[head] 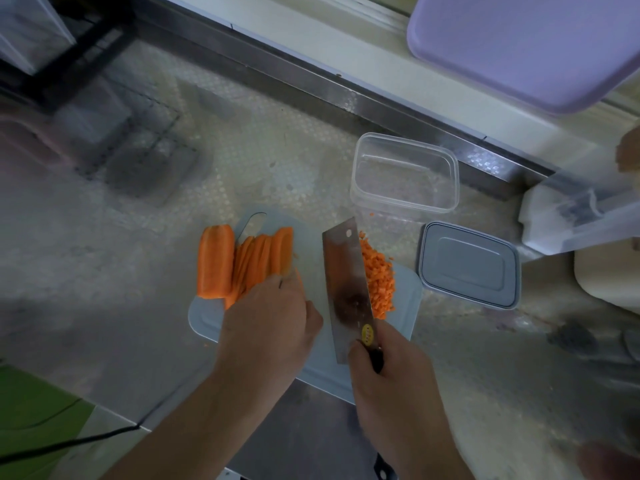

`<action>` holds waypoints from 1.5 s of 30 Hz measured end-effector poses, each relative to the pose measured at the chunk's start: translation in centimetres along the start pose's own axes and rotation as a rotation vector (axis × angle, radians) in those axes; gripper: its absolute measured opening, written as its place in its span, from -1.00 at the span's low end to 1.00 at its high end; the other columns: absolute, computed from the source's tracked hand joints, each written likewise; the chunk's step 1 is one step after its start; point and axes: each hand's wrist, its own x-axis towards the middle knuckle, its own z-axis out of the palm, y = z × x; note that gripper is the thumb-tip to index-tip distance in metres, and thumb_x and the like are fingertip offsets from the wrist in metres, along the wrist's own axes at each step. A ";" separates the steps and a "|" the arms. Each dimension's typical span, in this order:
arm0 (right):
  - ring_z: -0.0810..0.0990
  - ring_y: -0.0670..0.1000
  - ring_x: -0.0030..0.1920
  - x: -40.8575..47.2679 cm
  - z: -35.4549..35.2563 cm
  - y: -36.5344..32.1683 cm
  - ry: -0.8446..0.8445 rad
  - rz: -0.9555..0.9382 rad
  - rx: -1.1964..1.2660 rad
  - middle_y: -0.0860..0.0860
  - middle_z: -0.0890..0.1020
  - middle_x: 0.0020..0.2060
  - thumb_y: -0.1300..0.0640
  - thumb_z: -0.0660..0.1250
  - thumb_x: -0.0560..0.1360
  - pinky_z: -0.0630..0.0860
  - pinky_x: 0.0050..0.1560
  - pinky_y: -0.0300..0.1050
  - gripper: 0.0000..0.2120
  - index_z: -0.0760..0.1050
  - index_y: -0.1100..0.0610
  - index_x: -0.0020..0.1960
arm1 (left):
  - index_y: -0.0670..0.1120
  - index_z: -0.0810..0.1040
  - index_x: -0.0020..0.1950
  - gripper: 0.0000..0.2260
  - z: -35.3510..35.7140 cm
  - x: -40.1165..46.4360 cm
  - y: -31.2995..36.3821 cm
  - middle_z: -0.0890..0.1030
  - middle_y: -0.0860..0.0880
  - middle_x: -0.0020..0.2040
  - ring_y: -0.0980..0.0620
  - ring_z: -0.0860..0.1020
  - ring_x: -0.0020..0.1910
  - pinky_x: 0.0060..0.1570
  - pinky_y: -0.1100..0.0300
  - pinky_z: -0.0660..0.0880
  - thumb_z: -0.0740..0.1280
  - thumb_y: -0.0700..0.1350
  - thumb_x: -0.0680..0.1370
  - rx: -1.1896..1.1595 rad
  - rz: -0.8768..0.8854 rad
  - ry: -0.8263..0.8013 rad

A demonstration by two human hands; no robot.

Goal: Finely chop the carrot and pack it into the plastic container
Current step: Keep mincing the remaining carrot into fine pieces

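A pale blue cutting board (204, 320) lies on the steel counter. On its left side sit a thick carrot slab (214, 259) and a fan of thin carrot slices (259, 258). My left hand (266, 320) rests on the near ends of the slices, fingers curled down over them. My right hand (388, 372) grips the dark handle of a cleaver (346, 282), whose blade stands on the board. Right of the blade is a heap of finely chopped carrot (379, 280). The clear plastic container (405, 174) stands behind the board, and its grey lid (469, 265) lies to the right.
A purple tray (526, 43) overhangs the back ledge at top right. A white box (554, 220) and a beige object sit at the right edge. A wire rack (138, 140) lies at the back left. A green item and a black cable are at bottom left.
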 end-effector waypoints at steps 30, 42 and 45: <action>0.27 -0.08 -0.49 1.9 0.8 -0.2 -0.045 0.041 -0.069 0.01 0.37 -0.48 0.14 0.21 0.57 0.21 -0.48 -0.11 -0.75 0.27 0.10 -0.27 | 0.06 0.51 0.01 -0.93 -2.4 5.2 -2.0 0.54 0.13 -0.06 0.07 0.55 -0.15 -0.12 0.04 0.49 0.31 0.01 0.67 -0.171 -0.001 0.193; 0.45 0.10 -0.47 3.3 2.4 -3.4 -0.124 0.100 0.137 0.32 0.55 -0.29 0.06 0.18 0.56 0.45 -0.58 0.11 -0.82 0.40 0.12 -0.16 | 0.07 0.56 -0.08 -0.91 -2.7 -0.7 -4.3 0.67 0.14 -0.30 0.25 0.63 -0.30 -0.15 0.21 0.59 0.43 -0.05 0.59 -0.509 -0.283 0.101; 0.48 0.11 -0.54 1.8 3.9 -3.3 -0.145 0.123 0.195 0.28 0.56 -0.30 0.09 0.17 0.58 0.45 -0.58 -0.08 -0.82 0.41 0.10 -0.17 | 0.09 0.58 -0.05 -0.94 -2.8 -1.0 -4.2 0.69 0.12 -0.29 0.18 0.67 -0.31 -0.09 0.03 0.67 0.41 -0.02 0.61 -0.552 -0.295 0.100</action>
